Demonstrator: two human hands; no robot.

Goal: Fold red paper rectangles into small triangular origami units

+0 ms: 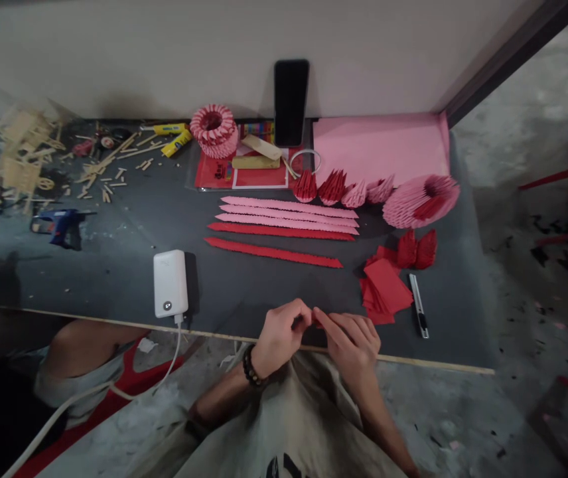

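At the table's front edge my left hand [284, 335] and my right hand [351, 342] meet, fingertips pinched together. Between them shows a small piece of red paper [316, 318], mostly hidden by the fingers. Right of my right hand lies a loose stack of red paper rectangles [386, 285], with two red folded-paper clusters [416, 249] behind it. A box cutter [418, 305] rests beside the stack. Beyond my hands, long red strips [274, 252] and pink strips [288, 212] of folded paper lie side by side.
Along the back stand a pink-and-red paper ring [214, 131], a phone [291, 103], pink sheets [378, 146] and a large pink folded piece [421, 201]. To the left are a white power bank [170, 284] with a cable, a glue gun [62, 226] and wood scraps [28, 153]. Another person's knee [82, 352] shows.
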